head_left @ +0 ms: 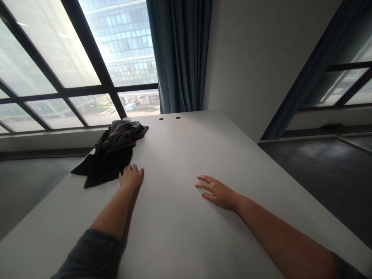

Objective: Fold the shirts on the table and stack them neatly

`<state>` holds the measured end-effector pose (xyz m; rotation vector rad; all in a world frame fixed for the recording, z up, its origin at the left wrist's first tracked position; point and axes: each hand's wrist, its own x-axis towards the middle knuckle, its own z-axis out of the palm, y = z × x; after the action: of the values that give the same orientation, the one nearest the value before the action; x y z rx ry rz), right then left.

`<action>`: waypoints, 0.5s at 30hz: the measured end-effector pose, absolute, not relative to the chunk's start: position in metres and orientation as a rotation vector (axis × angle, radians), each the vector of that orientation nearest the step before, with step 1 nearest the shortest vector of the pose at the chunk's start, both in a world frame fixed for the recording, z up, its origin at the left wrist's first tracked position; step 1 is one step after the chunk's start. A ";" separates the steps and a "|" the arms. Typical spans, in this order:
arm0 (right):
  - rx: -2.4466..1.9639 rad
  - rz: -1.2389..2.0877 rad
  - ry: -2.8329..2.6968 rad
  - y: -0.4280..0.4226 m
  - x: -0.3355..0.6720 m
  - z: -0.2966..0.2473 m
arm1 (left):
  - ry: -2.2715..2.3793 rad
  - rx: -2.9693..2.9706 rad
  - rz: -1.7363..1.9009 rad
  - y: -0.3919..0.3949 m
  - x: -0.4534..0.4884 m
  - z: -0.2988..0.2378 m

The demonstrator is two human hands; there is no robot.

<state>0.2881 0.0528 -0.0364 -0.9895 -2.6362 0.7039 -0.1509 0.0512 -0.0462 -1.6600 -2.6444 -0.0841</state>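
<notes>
A heap of dark clothes (112,153) lies on the far left part of a white table (186,155), black cloth below and a grey piece on top. My left hand (131,176) rests on the table at the near edge of the black cloth, its fingertips touching or just reaching it, fingers slightly curled and holding nothing. My right hand (216,191) lies flat on the bare tabletop near the middle, fingers stretched out to the left, holding nothing.
Two small round holes (169,117) sit at the table's far edge. Behind it are a large window (72,69), a dark blue curtain (180,54) and a white wall. Dark floor lies to the right of the table.
</notes>
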 end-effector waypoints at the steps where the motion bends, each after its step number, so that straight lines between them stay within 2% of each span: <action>1: -0.996 0.693 -2.645 0.054 0.295 -0.036 | -2.653 -1.634 -0.074 0.047 -0.152 -0.044; 4: -1.020 0.618 -2.692 0.055 0.315 -0.038 | -2.545 -1.779 -0.077 0.028 -0.139 -0.042; 11: -1.100 0.495 -2.763 0.048 0.330 -0.037 | -1.922 -2.699 -0.384 -0.019 -0.075 -0.048; 15: -1.158 0.502 -2.812 0.047 0.321 -0.036 | -1.816 -2.802 -0.246 -0.024 -0.058 -0.048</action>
<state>0.3207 0.0473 -0.0361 -1.1581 -2.8120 0.5022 -0.0584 -0.0240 -0.0485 -2.8022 -1.8164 -0.2463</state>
